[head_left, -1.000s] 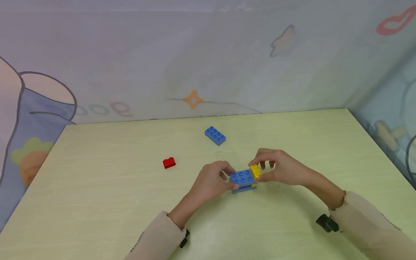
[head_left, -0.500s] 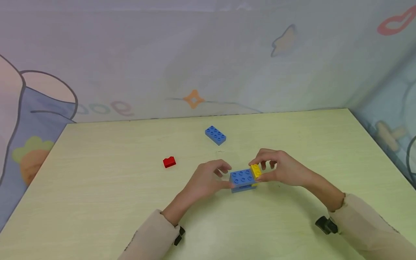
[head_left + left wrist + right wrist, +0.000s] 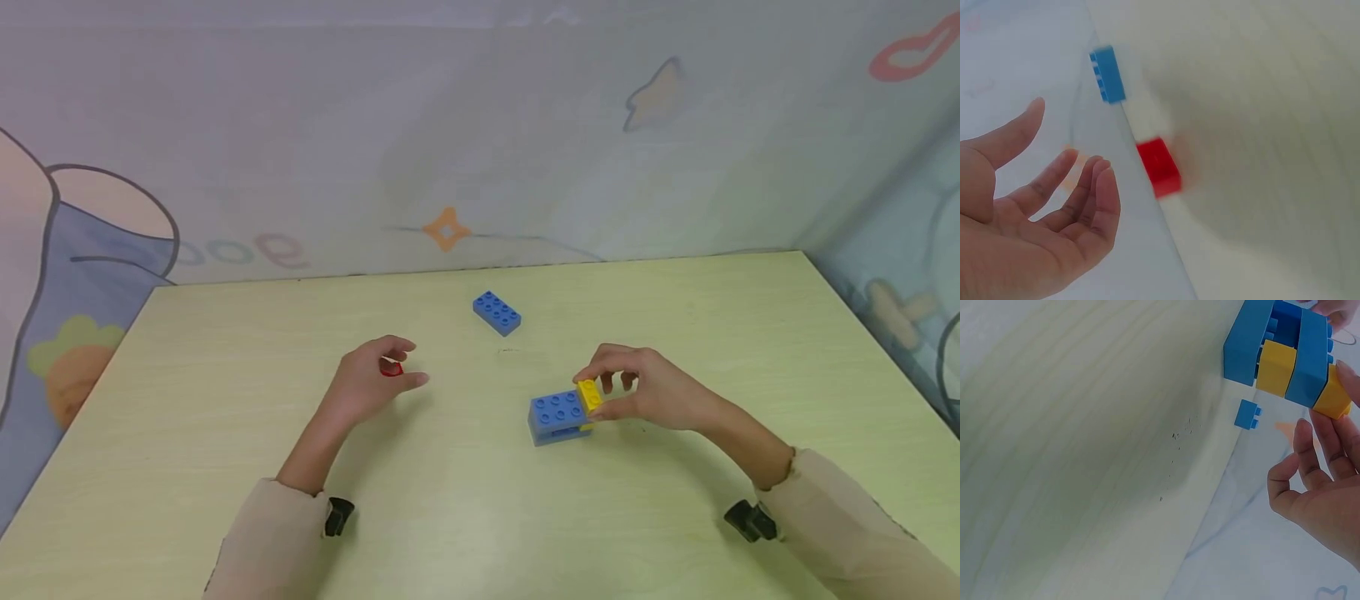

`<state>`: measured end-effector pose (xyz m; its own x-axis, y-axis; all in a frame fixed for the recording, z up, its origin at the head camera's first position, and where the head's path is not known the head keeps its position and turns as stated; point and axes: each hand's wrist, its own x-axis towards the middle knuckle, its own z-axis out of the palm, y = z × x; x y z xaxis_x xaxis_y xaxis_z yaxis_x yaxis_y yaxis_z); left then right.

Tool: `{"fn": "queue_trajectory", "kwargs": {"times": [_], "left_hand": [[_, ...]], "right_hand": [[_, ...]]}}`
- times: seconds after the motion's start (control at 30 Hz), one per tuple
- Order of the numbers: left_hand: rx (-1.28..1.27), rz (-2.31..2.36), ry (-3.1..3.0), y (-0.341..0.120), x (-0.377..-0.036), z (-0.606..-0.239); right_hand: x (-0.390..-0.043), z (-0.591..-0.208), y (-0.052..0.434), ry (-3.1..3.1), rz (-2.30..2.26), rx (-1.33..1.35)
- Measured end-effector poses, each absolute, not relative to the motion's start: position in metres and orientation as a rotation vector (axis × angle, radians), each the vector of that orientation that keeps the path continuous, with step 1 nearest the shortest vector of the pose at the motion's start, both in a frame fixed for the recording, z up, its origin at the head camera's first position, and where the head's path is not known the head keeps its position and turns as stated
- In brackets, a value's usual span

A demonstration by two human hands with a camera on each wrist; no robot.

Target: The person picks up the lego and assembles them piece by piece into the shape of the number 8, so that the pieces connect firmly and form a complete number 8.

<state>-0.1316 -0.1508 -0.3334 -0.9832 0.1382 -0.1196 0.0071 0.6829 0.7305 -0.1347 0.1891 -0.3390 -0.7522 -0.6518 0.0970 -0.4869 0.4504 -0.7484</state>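
Note:
Over the red brick [image 3: 1160,167] hovers my left hand [image 3: 363,385], its thumb and fingers apart; in the head view the hand covers most of that brick. In the left wrist view a gap shows between the fingers and the brick. My right hand [image 3: 660,389] pinches a small yellow brick [image 3: 589,395] on the right end of a stack. The stack has an upper blue brick [image 3: 558,407] and a lower blue brick [image 3: 1249,344], with another yellow brick [image 3: 1275,367] between them at the right end. An open space lies beside that yellow brick.
A separate blue brick [image 3: 497,313] lies farther back on the pale wooden table [image 3: 247,400]. Behind the table's rear edge hangs a printed cloth [image 3: 480,142]. Black devices are worn at both wrists.
My left hand has let go of the stack and moved left to the red brick. The right hand keeps its pinch on the yellow brick, and the stack has hardly moved.

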Motion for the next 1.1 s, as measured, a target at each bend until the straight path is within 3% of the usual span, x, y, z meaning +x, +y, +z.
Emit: {"fn": "queue_trajectory", "kwargs": {"times": [0.33,1.1], "left_hand": [[0.019,1.073,2.704,-0.180,-0.137,-0.343],[0.104,0.967,2.656,-0.170,-0.147,-0.352]], "right_hand": [[-0.135,-0.338,0.189,2.483,-1.178,-0.960],[-0.136,-0.338,0.189,2.472,-1.158,-0.931]]}}
